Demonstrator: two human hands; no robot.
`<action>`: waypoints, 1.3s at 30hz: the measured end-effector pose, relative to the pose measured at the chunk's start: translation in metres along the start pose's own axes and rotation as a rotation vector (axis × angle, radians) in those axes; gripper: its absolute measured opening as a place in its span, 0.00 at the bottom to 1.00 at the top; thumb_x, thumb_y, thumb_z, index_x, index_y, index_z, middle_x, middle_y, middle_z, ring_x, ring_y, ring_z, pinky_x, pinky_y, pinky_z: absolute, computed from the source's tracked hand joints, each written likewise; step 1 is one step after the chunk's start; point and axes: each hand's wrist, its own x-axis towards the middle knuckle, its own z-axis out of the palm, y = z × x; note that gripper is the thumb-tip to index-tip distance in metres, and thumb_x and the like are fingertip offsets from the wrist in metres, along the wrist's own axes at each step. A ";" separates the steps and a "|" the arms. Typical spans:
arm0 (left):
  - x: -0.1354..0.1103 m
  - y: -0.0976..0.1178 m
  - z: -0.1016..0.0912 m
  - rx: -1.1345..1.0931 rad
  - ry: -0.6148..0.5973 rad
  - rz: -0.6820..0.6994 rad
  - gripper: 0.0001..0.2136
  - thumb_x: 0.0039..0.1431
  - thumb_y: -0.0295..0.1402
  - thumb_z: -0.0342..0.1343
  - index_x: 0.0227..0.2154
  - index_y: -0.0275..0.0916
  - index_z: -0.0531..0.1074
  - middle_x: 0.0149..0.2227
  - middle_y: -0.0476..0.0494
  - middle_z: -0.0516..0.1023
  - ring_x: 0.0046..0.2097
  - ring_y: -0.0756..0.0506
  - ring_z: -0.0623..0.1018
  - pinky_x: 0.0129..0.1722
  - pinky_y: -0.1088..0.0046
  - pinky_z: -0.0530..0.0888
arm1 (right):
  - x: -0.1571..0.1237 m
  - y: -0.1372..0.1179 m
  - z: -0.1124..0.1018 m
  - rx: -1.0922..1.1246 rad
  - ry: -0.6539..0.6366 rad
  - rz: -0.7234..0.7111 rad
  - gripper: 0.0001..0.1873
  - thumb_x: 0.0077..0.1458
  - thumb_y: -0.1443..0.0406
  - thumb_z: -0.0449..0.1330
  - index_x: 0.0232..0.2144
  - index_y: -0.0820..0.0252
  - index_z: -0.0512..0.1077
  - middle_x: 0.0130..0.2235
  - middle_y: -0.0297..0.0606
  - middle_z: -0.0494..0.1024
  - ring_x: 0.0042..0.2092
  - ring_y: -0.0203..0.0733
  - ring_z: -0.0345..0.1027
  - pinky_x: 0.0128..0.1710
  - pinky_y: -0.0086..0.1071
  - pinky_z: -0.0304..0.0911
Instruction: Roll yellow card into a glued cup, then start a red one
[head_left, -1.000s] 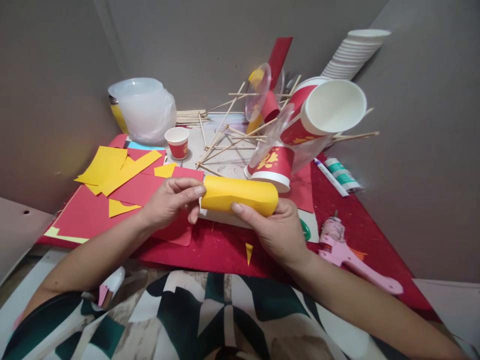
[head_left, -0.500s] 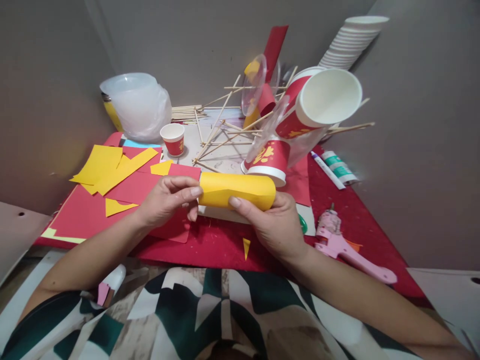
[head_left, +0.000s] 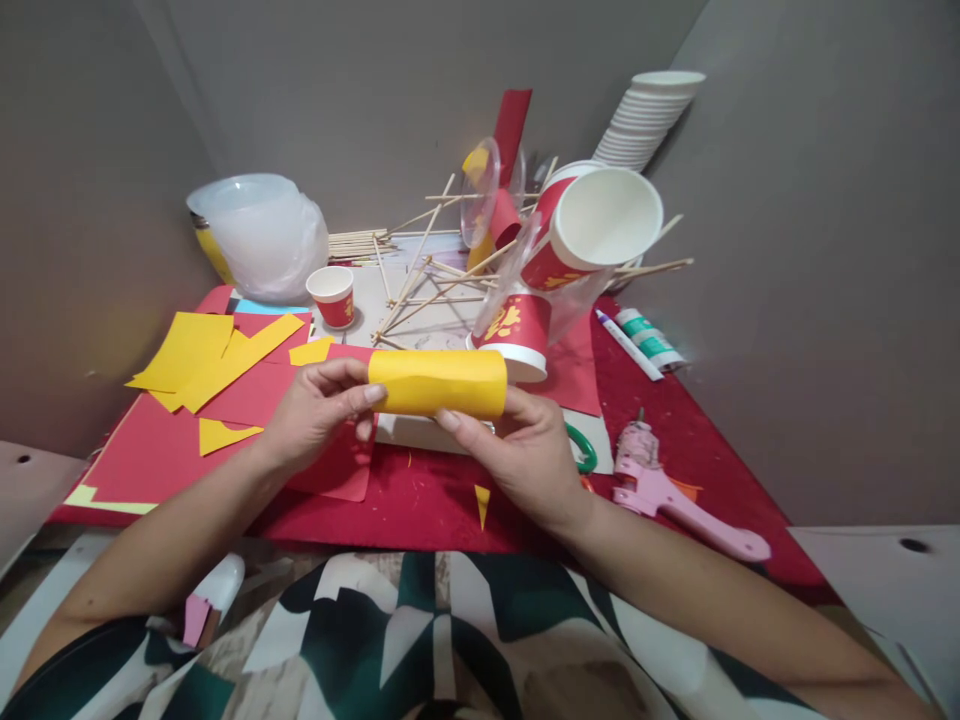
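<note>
A yellow paper tube (head_left: 442, 382) lies sideways between my hands, above the front part of the red-covered table. My left hand (head_left: 330, 405) pinches its left end, thumb in front. At the other end, my right hand (head_left: 529, 450) grips the tube with the thumb along its lower edge and the fingers behind. Beyond it stands a frame of thin wooden sticks (head_left: 409, 300) on a grey board. Red and white paper cups (head_left: 517, 330) are joined to clear plastic discs at the right of that frame.
Yellow paper pieces (head_left: 187, 360) lie on red sheets (head_left: 142, 450) at left. A small cup (head_left: 332, 297) and a plastic tub (head_left: 262, 235) stand behind. At right are a pink glue gun (head_left: 675, 500), a marker (head_left: 628, 345), tape (head_left: 649, 338) and stacked white cups (head_left: 649, 118).
The view has shifted a little. My hands and the yellow tube have moved slightly left, and the tube has levelled. More of a green ring-shaped handle shows beside my right hand.
</note>
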 end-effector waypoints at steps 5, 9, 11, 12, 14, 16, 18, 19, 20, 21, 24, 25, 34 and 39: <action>0.008 0.010 -0.004 -0.141 0.162 0.023 0.14 0.38 0.32 0.73 0.26 0.35 0.75 0.20 0.55 0.75 0.15 0.57 0.70 0.16 0.85 0.68 | -0.004 0.009 -0.004 -0.053 0.140 -0.164 0.20 0.52 0.65 0.67 0.50 0.52 0.76 0.51 0.40 0.80 0.54 0.46 0.74 0.57 0.43 0.67; 0.013 0.010 -0.011 -0.184 0.237 0.038 0.13 0.39 0.31 0.73 0.27 0.35 0.74 0.23 0.55 0.76 0.17 0.59 0.70 0.16 0.86 0.67 | -0.007 0.009 -0.004 0.000 0.118 -0.242 0.24 0.56 0.68 0.64 0.55 0.49 0.71 0.53 0.39 0.78 0.57 0.46 0.71 0.61 0.45 0.63; 0.015 0.008 -0.014 -0.210 0.274 0.039 0.14 0.39 0.30 0.73 0.28 0.36 0.74 0.24 0.56 0.76 0.18 0.59 0.71 0.17 0.86 0.69 | -0.008 0.008 -0.003 -0.025 0.110 -0.255 0.24 0.56 0.69 0.64 0.54 0.49 0.71 0.52 0.39 0.79 0.56 0.46 0.72 0.60 0.46 0.64; 0.016 0.008 -0.015 -0.222 0.290 0.039 0.15 0.38 0.30 0.73 0.28 0.36 0.74 0.24 0.56 0.76 0.18 0.58 0.72 0.18 0.85 0.69 | -0.008 0.007 -0.003 -0.048 0.101 -0.266 0.23 0.56 0.69 0.64 0.53 0.49 0.72 0.50 0.39 0.80 0.55 0.46 0.72 0.59 0.46 0.65; 0.017 0.007 -0.016 -0.236 0.305 0.041 0.16 0.37 0.30 0.73 0.28 0.36 0.73 0.23 0.57 0.76 0.19 0.58 0.73 0.18 0.85 0.70 | -0.008 0.005 -0.003 -0.094 0.071 -0.308 0.19 0.56 0.70 0.63 0.50 0.50 0.74 0.47 0.39 0.81 0.52 0.45 0.74 0.57 0.45 0.67; 0.017 0.007 -0.015 -0.239 0.307 0.042 0.16 0.37 0.30 0.73 0.28 0.36 0.73 0.23 0.57 0.76 0.18 0.57 0.73 0.18 0.84 0.71 | -0.007 0.004 -0.003 -0.126 0.022 -0.369 0.16 0.56 0.71 0.62 0.46 0.51 0.76 0.43 0.39 0.82 0.48 0.45 0.74 0.53 0.43 0.69; 0.016 0.006 -0.014 -0.243 0.309 0.040 0.16 0.37 0.30 0.73 0.28 0.36 0.73 0.22 0.57 0.75 0.19 0.57 0.73 0.18 0.85 0.70 | -0.007 0.003 -0.003 -0.143 -0.026 -0.419 0.15 0.56 0.73 0.62 0.44 0.52 0.78 0.41 0.38 0.82 0.46 0.44 0.75 0.50 0.42 0.70; 0.016 0.006 -0.014 -0.245 0.312 0.037 0.16 0.37 0.30 0.74 0.28 0.36 0.73 0.21 0.57 0.75 0.19 0.57 0.73 0.18 0.85 0.70 | -0.006 0.003 -0.003 -0.149 -0.045 -0.433 0.15 0.55 0.73 0.61 0.43 0.52 0.78 0.40 0.38 0.82 0.45 0.44 0.75 0.49 0.42 0.70; 0.016 0.006 -0.013 -0.247 0.313 0.035 0.16 0.37 0.30 0.74 0.28 0.36 0.73 0.21 0.57 0.75 0.20 0.57 0.74 0.19 0.84 0.71 | -0.006 0.003 -0.002 -0.157 -0.059 -0.441 0.15 0.55 0.73 0.61 0.43 0.52 0.78 0.39 0.38 0.82 0.44 0.44 0.75 0.48 0.43 0.70; 0.016 0.005 -0.013 -0.247 0.313 0.035 0.16 0.36 0.30 0.74 0.28 0.36 0.74 0.22 0.57 0.75 0.21 0.56 0.75 0.19 0.84 0.71 | -0.006 0.002 -0.002 -0.164 -0.069 -0.447 0.15 0.55 0.73 0.61 0.42 0.52 0.78 0.38 0.38 0.83 0.44 0.45 0.75 0.48 0.43 0.70; 0.015 0.004 -0.013 -0.241 0.300 0.054 0.14 0.38 0.30 0.74 0.28 0.36 0.76 0.24 0.54 0.77 0.24 0.55 0.77 0.22 0.83 0.73 | -0.004 0.002 -0.001 -0.176 -0.084 -0.455 0.14 0.55 0.73 0.61 0.41 0.51 0.79 0.36 0.37 0.83 0.42 0.45 0.76 0.47 0.44 0.71; 0.014 0.003 -0.012 -0.238 0.291 0.065 0.14 0.38 0.30 0.74 0.28 0.36 0.76 0.25 0.53 0.78 0.26 0.54 0.77 0.23 0.83 0.74 | -0.004 0.003 0.000 -0.175 -0.084 -0.456 0.14 0.55 0.73 0.61 0.40 0.51 0.79 0.36 0.37 0.83 0.42 0.45 0.76 0.47 0.43 0.71; 0.015 0.003 -0.016 -0.246 0.248 0.137 0.12 0.39 0.30 0.74 0.29 0.36 0.80 0.28 0.49 0.80 0.30 0.53 0.79 0.25 0.83 0.75 | -0.002 0.004 0.003 -0.171 -0.070 -0.494 0.12 0.55 0.74 0.61 0.38 0.55 0.78 0.35 0.38 0.83 0.41 0.42 0.76 0.45 0.39 0.71; 0.018 0.004 -0.018 -0.274 0.262 0.149 0.14 0.37 0.30 0.75 0.29 0.36 0.79 0.28 0.49 0.80 0.30 0.52 0.79 0.24 0.82 0.75 | -0.003 0.002 0.003 -0.164 -0.071 -0.518 0.12 0.56 0.75 0.61 0.37 0.55 0.78 0.35 0.37 0.82 0.41 0.40 0.75 0.45 0.37 0.71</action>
